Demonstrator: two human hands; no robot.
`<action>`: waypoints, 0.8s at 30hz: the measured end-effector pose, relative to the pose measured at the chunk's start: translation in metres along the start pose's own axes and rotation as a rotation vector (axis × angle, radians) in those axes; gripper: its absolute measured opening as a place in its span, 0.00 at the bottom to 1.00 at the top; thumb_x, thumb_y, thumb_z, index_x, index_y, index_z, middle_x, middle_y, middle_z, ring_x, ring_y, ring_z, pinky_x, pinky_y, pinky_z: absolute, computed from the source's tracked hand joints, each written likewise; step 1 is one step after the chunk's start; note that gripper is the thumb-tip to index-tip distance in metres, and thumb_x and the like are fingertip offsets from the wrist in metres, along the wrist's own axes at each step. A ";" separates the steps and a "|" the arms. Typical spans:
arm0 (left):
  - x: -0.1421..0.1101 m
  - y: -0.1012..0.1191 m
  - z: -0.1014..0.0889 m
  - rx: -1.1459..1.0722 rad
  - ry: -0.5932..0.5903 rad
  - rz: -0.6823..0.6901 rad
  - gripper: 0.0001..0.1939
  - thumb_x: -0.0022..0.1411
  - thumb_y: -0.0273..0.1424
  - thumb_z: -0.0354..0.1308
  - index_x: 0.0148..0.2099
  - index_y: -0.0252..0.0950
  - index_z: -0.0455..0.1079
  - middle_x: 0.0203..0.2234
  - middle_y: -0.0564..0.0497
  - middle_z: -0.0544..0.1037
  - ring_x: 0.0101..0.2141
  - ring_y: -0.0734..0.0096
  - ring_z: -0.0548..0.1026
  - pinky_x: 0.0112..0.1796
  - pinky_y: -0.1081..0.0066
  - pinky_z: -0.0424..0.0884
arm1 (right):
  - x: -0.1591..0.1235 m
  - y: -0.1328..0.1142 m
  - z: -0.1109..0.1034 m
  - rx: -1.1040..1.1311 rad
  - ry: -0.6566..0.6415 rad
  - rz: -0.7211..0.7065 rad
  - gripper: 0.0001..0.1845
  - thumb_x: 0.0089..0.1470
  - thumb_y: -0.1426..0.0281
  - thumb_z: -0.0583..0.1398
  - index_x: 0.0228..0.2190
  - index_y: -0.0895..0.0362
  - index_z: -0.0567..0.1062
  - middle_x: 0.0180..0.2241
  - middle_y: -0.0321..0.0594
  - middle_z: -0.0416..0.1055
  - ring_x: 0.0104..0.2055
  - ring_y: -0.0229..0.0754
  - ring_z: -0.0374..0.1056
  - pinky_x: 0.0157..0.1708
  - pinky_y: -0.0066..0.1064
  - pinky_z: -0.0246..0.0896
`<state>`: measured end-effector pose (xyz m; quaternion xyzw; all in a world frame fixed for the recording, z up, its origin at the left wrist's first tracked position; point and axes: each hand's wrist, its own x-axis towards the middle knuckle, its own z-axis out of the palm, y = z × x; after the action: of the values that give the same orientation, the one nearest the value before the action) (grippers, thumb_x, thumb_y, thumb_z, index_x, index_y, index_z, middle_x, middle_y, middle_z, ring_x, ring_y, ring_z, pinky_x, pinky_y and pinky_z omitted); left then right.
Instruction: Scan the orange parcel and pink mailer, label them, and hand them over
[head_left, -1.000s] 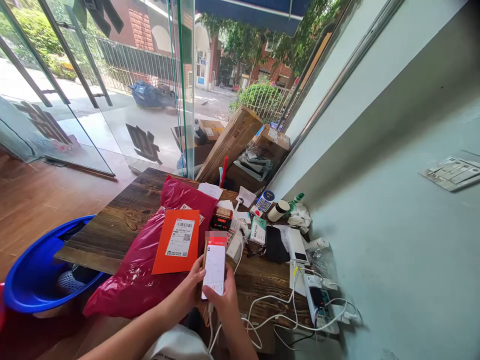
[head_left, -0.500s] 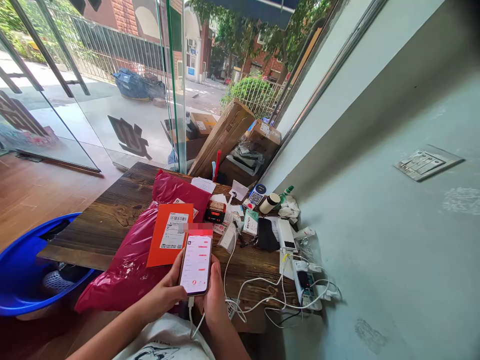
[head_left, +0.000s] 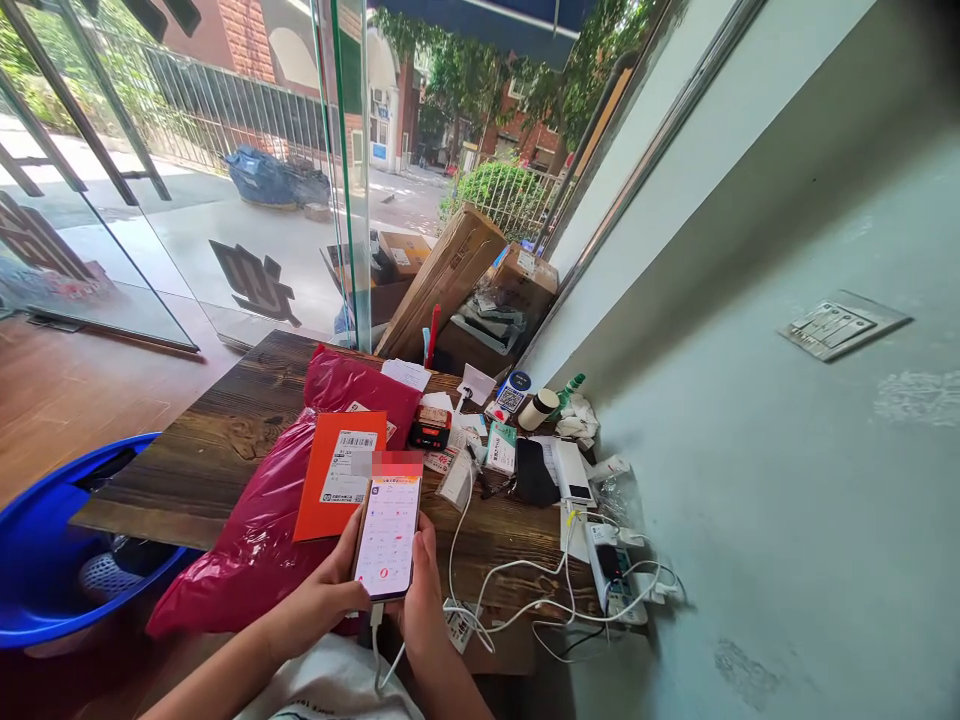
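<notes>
A lit smartphone (head_left: 387,535) is held upright between both hands, a white charging cable (head_left: 376,640) plugged into its lower end. My left hand (head_left: 335,585) is closed on the phone's left side, its thumb at the bottom left corner of the screen. Gripping the right edge is my right hand (head_left: 424,590), its thumb along the side. Just beyond the phone lies an orange envelope (head_left: 319,475) with a white barcode label. It rests on a large dark-red plastic parcel (head_left: 255,530) on the wooden table (head_left: 232,440).
A black label printer (head_left: 430,428), a green-and-white box (head_left: 501,447), a black pouch (head_left: 535,470) and a cream-lidded bottle (head_left: 539,409) stand on the table. White cables run to a power strip (head_left: 611,570) by the wall. A blue tub (head_left: 37,600) stands at left.
The phone screen has switched from a list to a page of small icons. My left thumb has shifted to the screen's lower left corner. Both hands still hold the phone.
</notes>
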<state>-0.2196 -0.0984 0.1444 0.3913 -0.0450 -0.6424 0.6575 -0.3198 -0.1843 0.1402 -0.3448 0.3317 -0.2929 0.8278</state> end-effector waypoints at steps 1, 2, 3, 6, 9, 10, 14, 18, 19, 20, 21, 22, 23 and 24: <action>0.001 -0.003 -0.002 0.024 0.014 0.015 0.68 0.39 0.19 0.60 0.69 0.53 0.16 0.67 0.53 0.57 0.60 0.56 0.63 0.45 0.71 0.67 | -0.001 -0.001 0.000 -0.004 -0.011 0.006 0.36 0.45 0.41 0.62 0.49 0.48 0.65 0.51 0.41 0.76 0.54 0.50 0.70 0.55 0.45 0.63; 0.002 -0.005 -0.004 0.039 0.029 0.028 0.69 0.38 0.19 0.61 0.69 0.53 0.16 0.67 0.53 0.57 0.61 0.57 0.62 0.46 0.72 0.67 | -0.001 -0.002 0.001 -0.010 -0.025 0.005 0.36 0.45 0.41 0.62 0.49 0.48 0.65 0.52 0.41 0.75 0.54 0.50 0.70 0.56 0.45 0.62; 0.003 -0.007 -0.006 0.042 0.040 0.034 0.69 0.38 0.20 0.61 0.69 0.52 0.16 0.67 0.53 0.57 0.61 0.57 0.61 0.47 0.72 0.66 | -0.002 -0.003 0.002 -0.016 -0.038 0.003 0.35 0.46 0.41 0.62 0.49 0.48 0.65 0.52 0.42 0.75 0.54 0.50 0.70 0.56 0.46 0.62; 0.004 -0.008 -0.008 -0.015 0.047 0.018 0.67 0.38 0.20 0.58 0.69 0.52 0.17 0.65 0.54 0.61 0.61 0.57 0.62 0.48 0.69 0.67 | -0.003 -0.004 0.004 -0.029 -0.030 -0.015 0.34 0.46 0.42 0.62 0.48 0.48 0.66 0.51 0.42 0.75 0.55 0.50 0.70 0.57 0.46 0.61; 0.003 -0.006 -0.005 -0.093 0.075 0.015 0.67 0.36 0.21 0.54 0.69 0.52 0.16 0.61 0.53 0.67 0.58 0.56 0.66 0.46 0.67 0.69 | 0.001 -0.002 0.007 -0.046 0.020 -0.047 0.34 0.45 0.44 0.64 0.47 0.50 0.68 0.49 0.42 0.77 0.54 0.52 0.70 0.56 0.46 0.63; 0.003 -0.005 -0.003 -0.108 0.098 0.021 0.66 0.36 0.21 0.54 0.69 0.51 0.17 0.60 0.52 0.69 0.57 0.56 0.67 0.45 0.67 0.69 | 0.003 -0.001 0.008 -0.054 0.029 -0.054 0.33 0.44 0.45 0.65 0.46 0.50 0.69 0.48 0.43 0.77 0.53 0.52 0.71 0.54 0.46 0.64; -0.001 0.000 0.006 -0.111 0.146 0.020 0.62 0.40 0.20 0.54 0.71 0.50 0.24 0.57 0.48 0.71 0.47 0.56 0.74 0.38 0.66 0.72 | 0.015 0.000 0.007 -0.148 0.046 -0.075 0.30 0.43 0.47 0.67 0.41 0.54 0.73 0.39 0.42 0.79 0.43 0.49 0.74 0.46 0.41 0.69; -0.004 0.003 0.010 -0.117 0.150 0.020 0.60 0.42 0.19 0.54 0.71 0.51 0.27 0.56 0.49 0.72 0.34 0.64 0.75 0.34 0.67 0.73 | 0.021 -0.001 0.003 -0.288 0.021 -0.088 0.26 0.45 0.53 0.67 0.40 0.57 0.74 0.39 0.43 0.79 0.40 0.48 0.74 0.43 0.38 0.69; -0.004 0.003 0.011 -0.125 0.151 0.019 0.60 0.42 0.19 0.54 0.71 0.52 0.27 0.55 0.49 0.73 0.33 0.65 0.75 0.34 0.67 0.73 | 0.022 -0.001 0.003 -0.300 0.018 -0.091 0.26 0.46 0.53 0.67 0.41 0.57 0.74 0.40 0.44 0.79 0.41 0.49 0.74 0.43 0.38 0.69; -0.004 0.004 0.011 -0.131 0.155 0.020 0.60 0.42 0.18 0.54 0.71 0.52 0.27 0.54 0.49 0.74 0.32 0.64 0.75 0.33 0.66 0.73 | 0.022 0.000 0.002 -0.296 0.022 -0.093 0.25 0.46 0.54 0.66 0.42 0.57 0.74 0.40 0.44 0.79 0.42 0.49 0.74 0.44 0.38 0.68; -0.004 0.004 0.012 -0.138 0.167 0.023 0.61 0.42 0.18 0.54 0.71 0.52 0.26 0.53 0.49 0.74 0.33 0.64 0.75 0.33 0.66 0.73 | 0.022 0.000 0.002 -0.278 0.031 -0.090 0.25 0.47 0.54 0.65 0.42 0.57 0.74 0.41 0.44 0.79 0.42 0.49 0.74 0.44 0.38 0.68; -0.004 0.004 0.013 -0.145 0.180 0.031 0.61 0.42 0.18 0.54 0.71 0.52 0.25 0.53 0.49 0.74 0.33 0.63 0.76 0.33 0.66 0.73 | 0.023 0.000 0.002 -0.248 0.046 -0.079 0.25 0.47 0.54 0.65 0.42 0.57 0.75 0.40 0.43 0.79 0.41 0.49 0.74 0.44 0.38 0.69; -0.004 0.004 0.013 -0.147 0.185 0.037 0.61 0.42 0.18 0.54 0.71 0.52 0.23 0.54 0.48 0.74 0.32 0.64 0.76 0.32 0.67 0.73 | 0.023 0.000 0.003 -0.211 0.061 -0.061 0.24 0.46 0.53 0.64 0.41 0.57 0.75 0.39 0.42 0.80 0.40 0.48 0.74 0.42 0.38 0.69; -0.003 0.004 0.014 -0.147 0.180 0.039 0.62 0.43 0.18 0.54 0.70 0.52 0.22 0.55 0.48 0.73 0.31 0.65 0.75 0.31 0.67 0.72 | 0.024 -0.001 0.005 -0.174 0.078 -0.040 0.24 0.45 0.54 0.64 0.40 0.56 0.76 0.37 0.42 0.80 0.39 0.49 0.74 0.41 0.38 0.69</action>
<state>-0.2248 -0.1027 0.1572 0.3971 0.0541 -0.5932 0.6982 -0.3022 -0.2000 0.1352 -0.4102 0.3807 -0.2929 0.7752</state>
